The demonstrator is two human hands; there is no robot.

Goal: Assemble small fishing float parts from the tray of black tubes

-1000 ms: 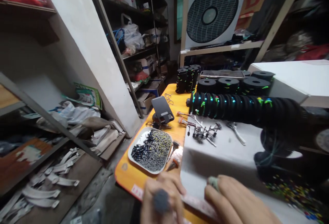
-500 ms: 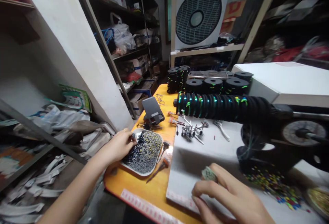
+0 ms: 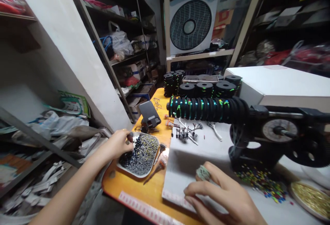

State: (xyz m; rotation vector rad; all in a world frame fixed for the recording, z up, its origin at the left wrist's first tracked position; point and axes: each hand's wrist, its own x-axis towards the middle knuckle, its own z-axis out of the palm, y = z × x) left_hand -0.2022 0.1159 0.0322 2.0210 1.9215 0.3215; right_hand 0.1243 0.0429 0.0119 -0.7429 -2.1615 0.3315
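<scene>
Tray (image 3: 140, 175): white, shallow, rounded corners; stands on the orange-yellow desk (image 3: 157, 194), close to its near left corner and along the left edge. Contents: a dense layer of small pieces (image 3: 141, 159), short, thin and rod-like, lying in mixed directions. Colour not uniform: black toward the left side, grey toward the near side, grey mixed with yellow toward the far right corner. A patch of bare white tray floor shows by the far left corner.

Left hand (image 3: 120, 145): reaches over the tray's left rim, fingers bent inward at the black pieces, a dark cover on one fingertip. Whether a piece is pinched cannot be told.

Right hand (image 3: 227, 192): above the near edge of the white board (image 3: 177, 170), fingers curled, thumb near the index fingertip; green wrap (image 3: 203, 173) around one finger. Anything between the tips cannot be made out.

Surroundings: slim tool with an orange part (image 3: 156, 171) just beside the tray's right rim; phone (image 3: 149, 113) propped up beyond the tray's far rim. Black machine (image 3: 278, 128) to the right, carrying a row of black discs (image 3: 206, 109) with green ties; multicoloured beads (image 3: 263, 183) scattered at its base.
</scene>
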